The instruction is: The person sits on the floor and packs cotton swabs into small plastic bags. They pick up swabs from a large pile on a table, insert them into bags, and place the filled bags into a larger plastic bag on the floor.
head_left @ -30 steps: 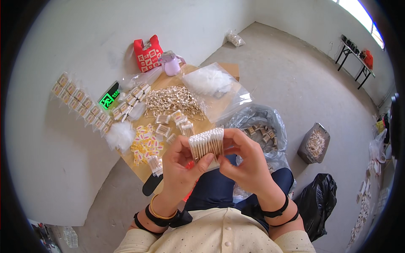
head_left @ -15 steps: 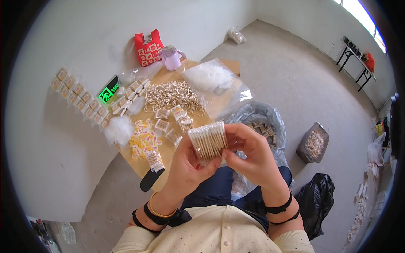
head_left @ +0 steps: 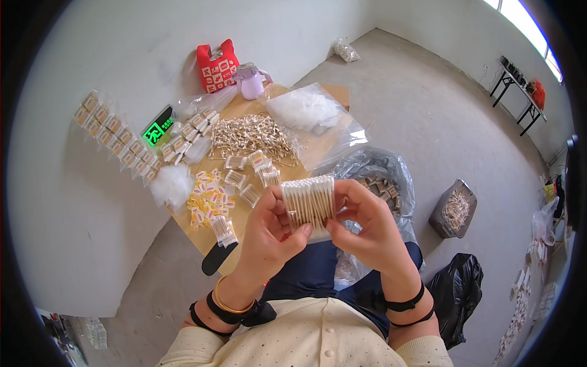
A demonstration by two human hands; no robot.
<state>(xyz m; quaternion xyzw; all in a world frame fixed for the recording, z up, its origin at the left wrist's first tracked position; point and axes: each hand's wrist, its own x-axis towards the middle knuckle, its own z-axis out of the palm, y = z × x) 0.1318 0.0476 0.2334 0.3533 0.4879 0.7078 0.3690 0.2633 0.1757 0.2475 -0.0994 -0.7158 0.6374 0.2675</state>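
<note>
Left hand (head_left: 269, 229) and right hand (head_left: 367, 229) both clamp cotton swab bundle (head_left: 309, 200). Loose swab pile (head_left: 254, 134) on wooden board (head_left: 257, 214) at 11 o'clock.

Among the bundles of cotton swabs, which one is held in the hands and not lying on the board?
The big bundle between the left hand and right hand. The smaller bundles lie on the brown board.
</note>
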